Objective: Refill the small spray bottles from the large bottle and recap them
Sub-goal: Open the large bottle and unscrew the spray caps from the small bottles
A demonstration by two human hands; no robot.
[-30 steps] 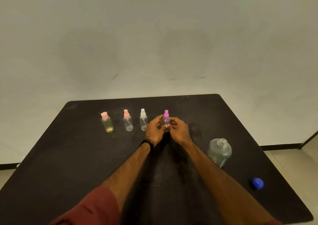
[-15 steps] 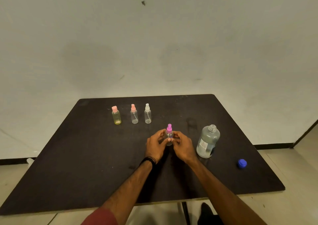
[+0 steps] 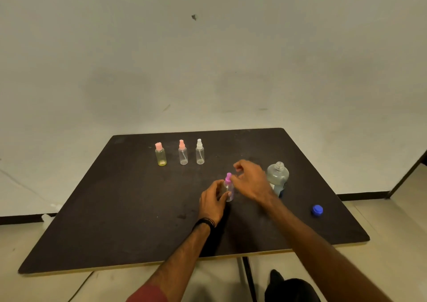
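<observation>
1. Currently, your left hand (image 3: 211,201) clasps the purple-capped spray bottle (image 3: 229,189) standing mid-counter (image 3: 115,209).
2. Your right hand (image 3: 250,181), fingers loosely curled, holds nothing, beside its cap.
3. Next: unscrew the cap, judging by the uncapped large bottle (image 3: 278,176).

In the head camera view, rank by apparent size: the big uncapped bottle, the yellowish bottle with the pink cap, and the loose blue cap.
1. Large clear uncapped bottle
2. Small yellowish bottle with the pink cap, though it stands farther from the camera
3. Loose blue cap

I'm in a bare, plain room: a blank scuffed wall (image 3: 208,59), a tiled floor (image 3: 392,267), one black counter (image 3: 115,209) mid-frame.
</observation>
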